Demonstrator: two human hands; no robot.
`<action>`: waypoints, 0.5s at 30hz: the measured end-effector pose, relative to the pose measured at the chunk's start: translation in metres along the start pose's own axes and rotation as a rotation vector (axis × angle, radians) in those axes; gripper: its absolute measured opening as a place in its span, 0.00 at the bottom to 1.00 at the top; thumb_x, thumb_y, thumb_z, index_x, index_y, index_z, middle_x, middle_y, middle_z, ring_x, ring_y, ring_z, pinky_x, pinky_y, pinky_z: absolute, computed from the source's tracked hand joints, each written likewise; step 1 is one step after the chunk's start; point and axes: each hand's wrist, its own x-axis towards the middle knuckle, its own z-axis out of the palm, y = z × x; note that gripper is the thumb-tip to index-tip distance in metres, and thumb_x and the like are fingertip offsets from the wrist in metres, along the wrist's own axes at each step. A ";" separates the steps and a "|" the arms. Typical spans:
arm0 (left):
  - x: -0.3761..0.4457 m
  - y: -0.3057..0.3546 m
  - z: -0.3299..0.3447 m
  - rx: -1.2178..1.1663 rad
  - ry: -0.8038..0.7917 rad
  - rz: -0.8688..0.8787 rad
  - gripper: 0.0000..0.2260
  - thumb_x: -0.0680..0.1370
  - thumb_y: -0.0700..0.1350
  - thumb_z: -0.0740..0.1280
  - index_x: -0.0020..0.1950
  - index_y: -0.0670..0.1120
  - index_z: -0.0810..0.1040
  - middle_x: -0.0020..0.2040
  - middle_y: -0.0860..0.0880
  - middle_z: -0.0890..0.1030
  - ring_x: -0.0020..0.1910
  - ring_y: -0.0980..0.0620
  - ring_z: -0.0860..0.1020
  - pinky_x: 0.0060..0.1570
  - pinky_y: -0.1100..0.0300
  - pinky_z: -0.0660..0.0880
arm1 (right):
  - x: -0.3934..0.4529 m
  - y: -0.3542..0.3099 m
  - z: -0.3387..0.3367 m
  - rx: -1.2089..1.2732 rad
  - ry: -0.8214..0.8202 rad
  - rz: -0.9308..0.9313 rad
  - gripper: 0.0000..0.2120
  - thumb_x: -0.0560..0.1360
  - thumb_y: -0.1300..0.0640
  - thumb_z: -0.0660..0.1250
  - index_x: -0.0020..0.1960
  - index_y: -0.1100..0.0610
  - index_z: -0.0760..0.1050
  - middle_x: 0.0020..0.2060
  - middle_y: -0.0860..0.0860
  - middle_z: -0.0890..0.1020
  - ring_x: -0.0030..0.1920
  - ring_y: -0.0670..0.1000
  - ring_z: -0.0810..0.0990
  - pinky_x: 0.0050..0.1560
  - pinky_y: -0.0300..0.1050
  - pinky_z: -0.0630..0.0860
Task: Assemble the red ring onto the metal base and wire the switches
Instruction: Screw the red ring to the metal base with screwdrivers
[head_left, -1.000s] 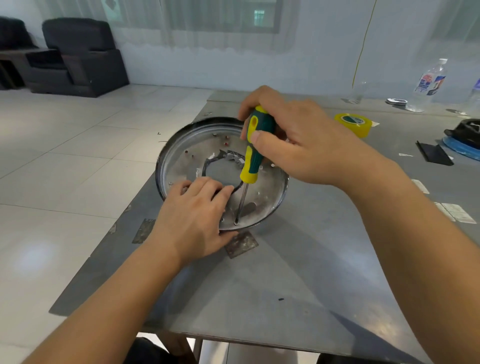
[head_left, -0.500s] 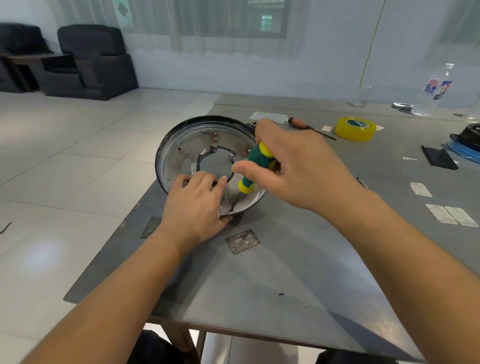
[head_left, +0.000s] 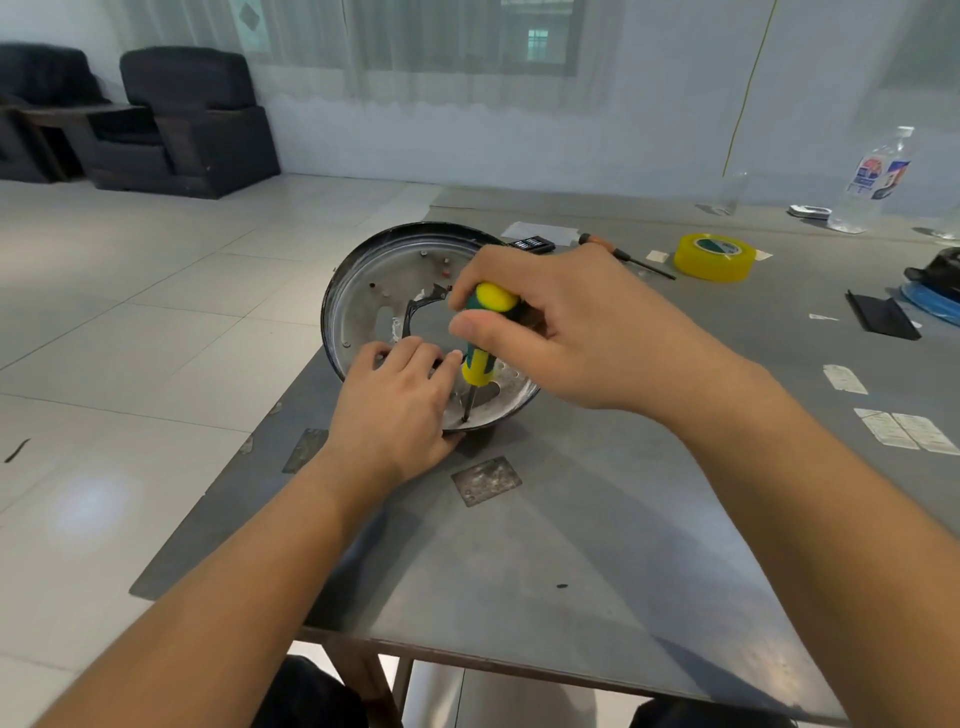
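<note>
The room is big, w/ pale floor tiles (head_left: 130, 322), a white wall w/ sheer curtains (head_left: 415, 47) and two dark armchairs (head_left: 192, 119) at far left. A grey metal table (head_left: 597, 519) fills the near right part; on its top are some worn sticker patches, one just near the base (head_left: 485, 480).

The metal base (head_left: 374, 291) is a round dish w/ dark rim; it stands near the table's left edge, tilted, open side facing up and toward the near side. It has a jagged centre hole and small holes around. A red ring I cannot make out.

The right hand (head_left: 561, 327) is grasping a screwdriver (head_left: 480, 348) w/ green-yellow handle, fingers curled round the top. Its long axis is almost upright, leaning a little; the tip points down to the near inner part of the base. The left hand (head_left: 395, 410) rests on the base's near rim, fingers bent over the edge, close beside the shaft.

Far right: a yellow tape roll (head_left: 714, 257) w/ green print, not readable; a 2nd screwdriver (head_left: 623, 257) w/ orange handle lying flat; a clear bottle (head_left: 867, 182) w/ blue-red label, text too small; paper labels (head_left: 904, 428), a black piece (head_left: 880, 314).
</note>
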 end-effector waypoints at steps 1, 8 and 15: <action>-0.001 0.000 0.000 -0.001 0.000 -0.003 0.34 0.74 0.68 0.69 0.72 0.47 0.75 0.65 0.47 0.80 0.67 0.44 0.75 0.63 0.43 0.70 | 0.000 0.000 0.004 -0.019 0.048 0.001 0.09 0.81 0.47 0.65 0.52 0.52 0.78 0.30 0.46 0.77 0.33 0.47 0.75 0.34 0.35 0.67; 0.001 -0.001 0.002 -0.006 -0.028 -0.034 0.36 0.71 0.68 0.71 0.71 0.46 0.77 0.60 0.47 0.82 0.64 0.43 0.77 0.60 0.45 0.71 | 0.001 -0.006 0.007 -0.250 0.035 0.008 0.13 0.84 0.44 0.56 0.49 0.53 0.68 0.36 0.45 0.73 0.39 0.54 0.74 0.44 0.54 0.74; 0.004 -0.002 0.003 -0.061 -0.031 -0.027 0.33 0.67 0.65 0.77 0.61 0.44 0.81 0.53 0.46 0.83 0.57 0.41 0.80 0.54 0.45 0.74 | 0.004 -0.008 -0.017 -0.132 -0.254 0.015 0.15 0.84 0.52 0.55 0.69 0.44 0.71 0.48 0.39 0.79 0.46 0.40 0.75 0.49 0.29 0.68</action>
